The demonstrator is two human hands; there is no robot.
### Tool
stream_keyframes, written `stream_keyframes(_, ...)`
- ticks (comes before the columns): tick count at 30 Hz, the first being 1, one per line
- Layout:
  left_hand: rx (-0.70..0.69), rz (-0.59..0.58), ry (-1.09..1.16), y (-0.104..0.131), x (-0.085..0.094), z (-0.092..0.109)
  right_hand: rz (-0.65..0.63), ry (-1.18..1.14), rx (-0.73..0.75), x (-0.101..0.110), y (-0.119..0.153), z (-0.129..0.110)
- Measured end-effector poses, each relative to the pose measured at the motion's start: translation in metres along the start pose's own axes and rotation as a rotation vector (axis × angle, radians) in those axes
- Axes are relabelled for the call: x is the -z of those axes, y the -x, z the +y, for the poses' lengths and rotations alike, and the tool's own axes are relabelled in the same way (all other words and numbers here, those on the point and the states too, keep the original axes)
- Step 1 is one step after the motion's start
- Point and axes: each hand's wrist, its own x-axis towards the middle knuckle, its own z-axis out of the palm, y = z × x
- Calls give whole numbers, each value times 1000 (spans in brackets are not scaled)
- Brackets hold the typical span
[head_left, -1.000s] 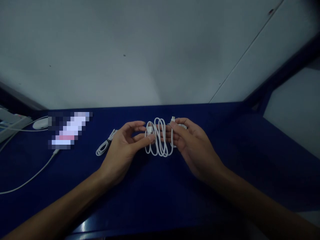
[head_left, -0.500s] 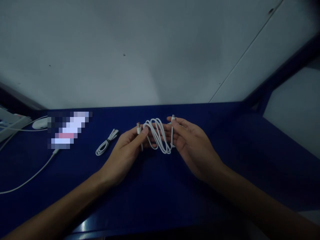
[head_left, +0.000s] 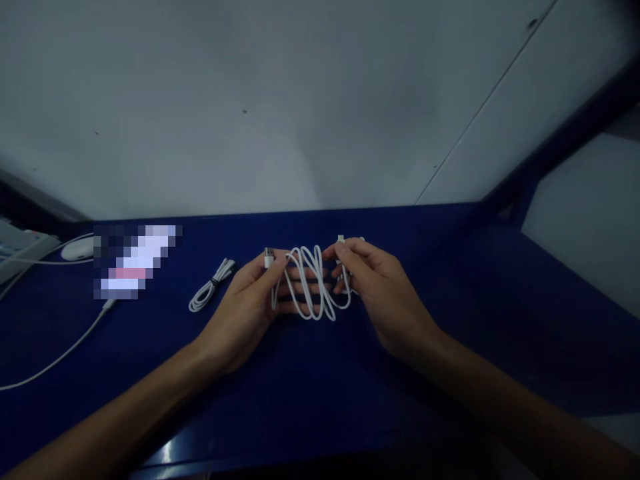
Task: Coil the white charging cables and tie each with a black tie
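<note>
Loosely, the white cable (head_left: 311,283) lies looped across the fingers of the left hand (head_left: 245,300), thumb pressing beside one plug (head_left: 269,259); the right hand (head_left: 385,287) pinches the other end (head_left: 341,239), above the blue table (head_left: 320,393).

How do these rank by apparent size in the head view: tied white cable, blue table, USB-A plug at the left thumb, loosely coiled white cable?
1. Blue table
2. Loosely coiled white cable
3. Tied white cable
4. USB-A plug
</note>
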Motion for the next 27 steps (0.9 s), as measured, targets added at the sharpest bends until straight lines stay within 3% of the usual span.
stream_keyframes(5,-31,25,-48,2,1,1,-117,-85,-23,-5,3,-3)
stream_keyframes(10,-105,37,-97,2,5,-1,-176,-249,-160,-6,6,-9)
stream_keyframes(19,-121,60,-52,4,4,2,-500,-366,-285,-7,7,-9)
stream_keyframes(27,-146,23,-172,6,0,5,-513,-267,-126,-9,13,-6)
